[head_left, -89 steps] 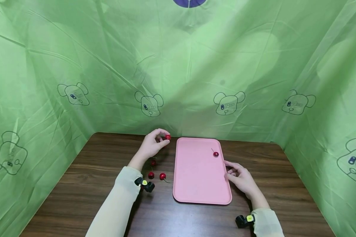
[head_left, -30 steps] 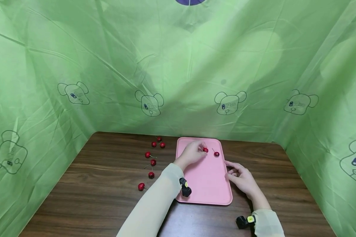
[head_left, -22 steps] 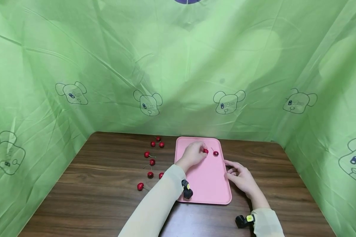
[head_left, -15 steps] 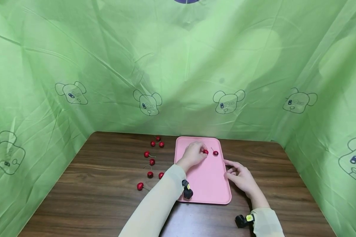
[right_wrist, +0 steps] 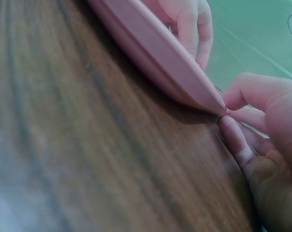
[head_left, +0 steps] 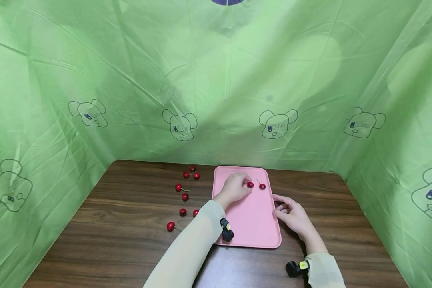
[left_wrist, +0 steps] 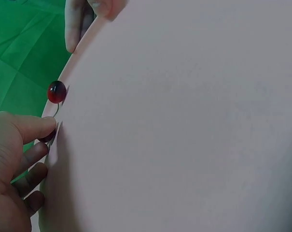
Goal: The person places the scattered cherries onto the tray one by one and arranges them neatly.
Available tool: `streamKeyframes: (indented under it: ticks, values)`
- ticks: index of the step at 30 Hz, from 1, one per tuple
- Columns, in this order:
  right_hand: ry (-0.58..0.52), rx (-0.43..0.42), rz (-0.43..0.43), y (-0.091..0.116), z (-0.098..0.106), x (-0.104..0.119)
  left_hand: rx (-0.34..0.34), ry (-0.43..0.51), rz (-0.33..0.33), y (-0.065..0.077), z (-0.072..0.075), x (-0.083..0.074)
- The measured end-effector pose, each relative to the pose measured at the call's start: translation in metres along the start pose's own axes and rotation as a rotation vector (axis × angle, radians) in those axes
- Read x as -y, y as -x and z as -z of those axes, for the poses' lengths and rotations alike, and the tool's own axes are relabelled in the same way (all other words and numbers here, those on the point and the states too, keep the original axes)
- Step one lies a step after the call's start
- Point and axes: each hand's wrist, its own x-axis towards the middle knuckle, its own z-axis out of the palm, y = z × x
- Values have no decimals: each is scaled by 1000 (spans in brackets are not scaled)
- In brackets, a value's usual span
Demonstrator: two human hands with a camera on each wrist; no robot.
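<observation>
A pink rectangular tray lies on the wooden table. Over its far half, my left hand pinches a red cherry between thumb and fingers, low over the tray surface. In the left wrist view the thumb partly hides that cherry. Just right of it, another cherry with a thin stem rests on the tray near the right rim. My right hand holds the tray's right edge; in the right wrist view, fingertips meet the rim from above and below.
Several stemmed cherries lie scattered on the table left of the tray, one partly covered by the left sleeve. A green printed curtain surrounds the table at the back and sides.
My left hand has carried a cherry from the table's back left, rightward onto the tray's far half; over the last second it has barely moved. The right hand has stayed at the tray edge.
</observation>
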Motion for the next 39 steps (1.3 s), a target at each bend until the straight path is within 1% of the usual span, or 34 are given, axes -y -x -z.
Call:
streamKeyframes:
  ticks: [7,13,19,25,29,32,35,39]
  values:
    - [-3,4,-4,2,1,4,8,17,0,1,4,-3]
    - [-8,7,3,2,1,4,11,-21,-9,-1,3,0]
    - [-5,13,-3,2,1,5,32,-48,-19,-2,3,2]
    - [29,12,4,1,1,2,48,-18,-12,0,9,1]
    - [30,15,0,1,1,0,68,16,-11,3,20,1]
    - [28,16,-5,0,2,-1,84,31,-33,4,35,3]
    - [33,19,3,-1,3,-2,111,26,-104,5,53,7]
    - [38,15,6,-2,2,-2,166,-11,-240,14,77,14]
